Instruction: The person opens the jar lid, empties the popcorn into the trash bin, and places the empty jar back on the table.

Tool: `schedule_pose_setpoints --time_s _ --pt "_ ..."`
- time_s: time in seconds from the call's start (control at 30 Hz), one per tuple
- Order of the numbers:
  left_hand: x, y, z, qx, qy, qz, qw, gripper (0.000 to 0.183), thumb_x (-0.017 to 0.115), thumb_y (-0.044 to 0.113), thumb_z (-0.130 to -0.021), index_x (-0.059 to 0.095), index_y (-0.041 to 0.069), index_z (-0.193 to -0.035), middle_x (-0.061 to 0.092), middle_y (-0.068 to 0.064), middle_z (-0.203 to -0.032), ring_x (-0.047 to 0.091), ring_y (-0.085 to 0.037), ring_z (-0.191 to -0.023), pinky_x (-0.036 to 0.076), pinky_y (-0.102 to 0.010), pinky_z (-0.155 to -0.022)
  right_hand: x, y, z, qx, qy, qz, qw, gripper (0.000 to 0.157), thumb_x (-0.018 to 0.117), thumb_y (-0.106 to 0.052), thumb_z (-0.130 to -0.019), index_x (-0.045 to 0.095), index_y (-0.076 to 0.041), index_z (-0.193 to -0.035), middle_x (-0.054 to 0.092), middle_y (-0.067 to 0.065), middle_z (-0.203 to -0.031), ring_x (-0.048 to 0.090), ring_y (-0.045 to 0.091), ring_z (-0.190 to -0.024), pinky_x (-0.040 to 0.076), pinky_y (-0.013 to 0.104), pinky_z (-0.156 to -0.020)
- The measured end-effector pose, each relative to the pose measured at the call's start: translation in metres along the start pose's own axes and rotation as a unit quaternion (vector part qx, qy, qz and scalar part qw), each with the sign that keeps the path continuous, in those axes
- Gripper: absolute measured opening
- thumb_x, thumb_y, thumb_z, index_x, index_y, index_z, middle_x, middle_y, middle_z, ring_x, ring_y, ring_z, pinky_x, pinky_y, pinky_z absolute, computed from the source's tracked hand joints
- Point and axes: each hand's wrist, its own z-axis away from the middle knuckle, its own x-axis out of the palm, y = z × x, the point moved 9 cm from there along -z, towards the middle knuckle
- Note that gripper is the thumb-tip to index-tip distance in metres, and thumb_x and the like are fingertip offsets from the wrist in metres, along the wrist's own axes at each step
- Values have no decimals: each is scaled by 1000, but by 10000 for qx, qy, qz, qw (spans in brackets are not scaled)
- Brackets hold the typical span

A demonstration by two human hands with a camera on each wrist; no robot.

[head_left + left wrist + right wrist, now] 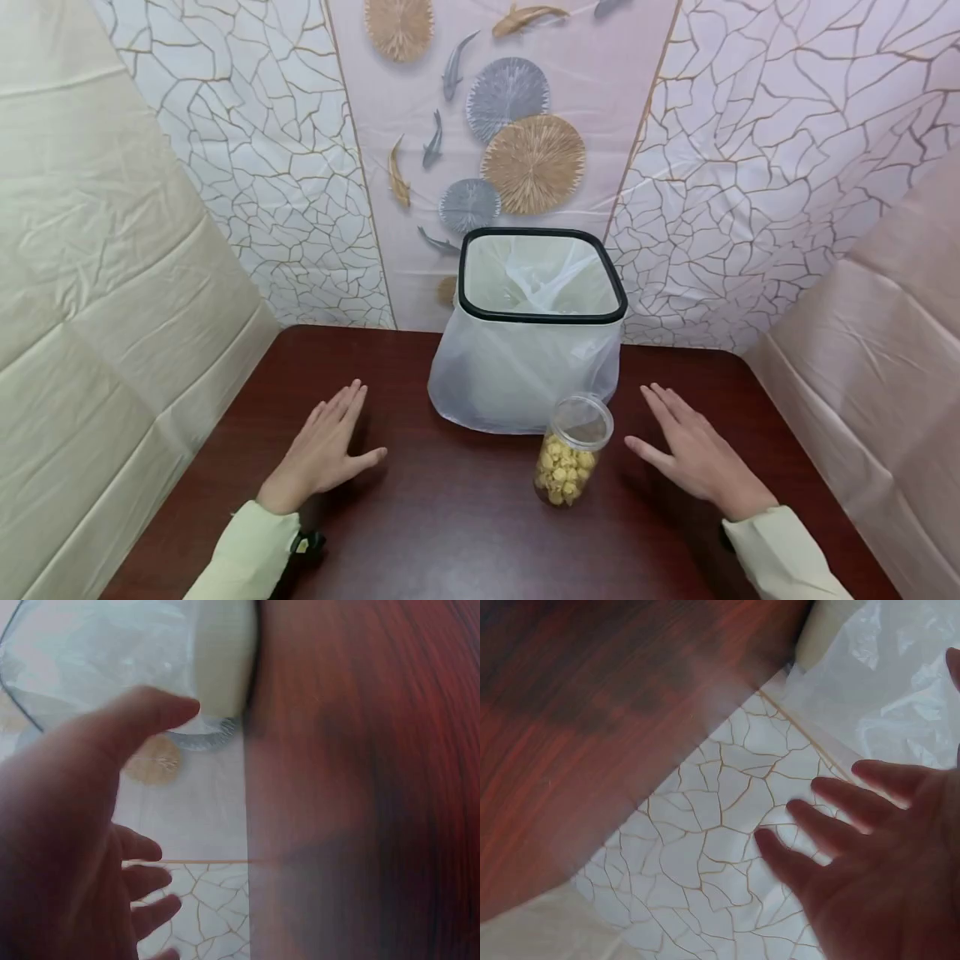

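Observation:
A clear jar (573,450) of pale yellow popcorn-like pieces stands on the dark table, with a round transparent top. Behind it is a whitish bin (536,358) with a black rim, lined with a translucent plastic bag (465,392) that hangs down over its outside. My right hand (693,454), fingers extended, is over the table just right of the jar, holding nothing. On the left side my left hand (322,450) is likewise spread with the thumb out, apart from the bin and jar. Both wrist views show bare palms and straight or slightly bent fingers.
The reddish-brown table (450,533) has rounded far corners. A patterned wall covering (300,250) with fish and round motifs rises behind the bin. Cream fabric walls (97,333) flank the table on both sides. A dark band shows at the left sleeve (251,550).

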Motion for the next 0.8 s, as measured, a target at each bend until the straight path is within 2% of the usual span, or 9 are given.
schedule_pose_setpoints --time_s 0.13,0.23,0.33,0.43,0.5,0.57,0.63,0.8 --pt "0 7 0 50 -191 1018 9946 100 76 49 -93 25 5 -167 27 -18 -174 31 -40 -159 31 -65 -125 -8 -3 1 -128 225 -568 9981 84 70 -50 -98 39 -1 -159 47 27 -159 47 49 -144 41 70 -111" --pt "-1 15 2 187 -252 1578 9870 97 78 45 -93 27 10 -168 31 -15 -173 35 -39 -158 36 -64 -122 -19 -9 3 -335 617 -938 9931 74 78 -42 -95 50 -5 -153 60 22 -147 60 45 -131 50 66 -104" --pt "-4 28 4 470 -196 1901 9804 92 80 42 -92 33 13 -166 39 -12 -170 41 -36 -155 42 -63 -118 -30 -15 6 -497 954 -1214 9868 65 83 -35 -91 58 -12 -147 69 13 -139 69 34 -122 56 40 -103" --pt "-8 44 5 752 -46 2176 9731 86 82 38 -91 40 18 -163 47 -9 -165 47 -31 -152 45 -61 -116 -37 -23 8 -641 1049 -1566 9800 62 86 -29 -89 61 -17 -145 72 7 -135 70 17 -118 48 13 -101" --pt "-8 56 5 910 27 2295 9690 84 84 36 -89 43 22 -161 51 -5 -162 50 -26 -150 47 -59 -115 -41 -29 9 -711 1047 -1780 9759 63 87 -26 -87 62 -19 -144 73 5 -133 68 6 -117 41 4 -100" --pt "-8 69 4 1096 102 2406 9644 83 85 33 -87 46 23 -160 55 -4 -160 52 -23 -148 48 -56 -115 -43 -36 9 -810 1038 -1920 9725 65 89 -24 -85 62 -19 -144 73 4 -132 65 -1 -116 41 3 -101" --pt "-7 83 3 1272 150 2558 9582 82 86 31 -86 49 21 -158 58 -3 -157 54 -20 -146 49 -53 -115 -45 -45 8 -971 1028 -1993 9697 67 91 -23 -83 63 -17 -143 73 3 -131 65 -2 -116 42 4 -101" --pt "2 119 -3 1616 79 3052 9384 79 86 28 -85 53 14 -155 60 -2 -155 56 -19 -145 49 -44 -117 -46 -66 3 -1397 955 -2007 9649 74 94 -24 -78 62 -12 -143 72 3 -133 68 5 -117 43 6 -103"
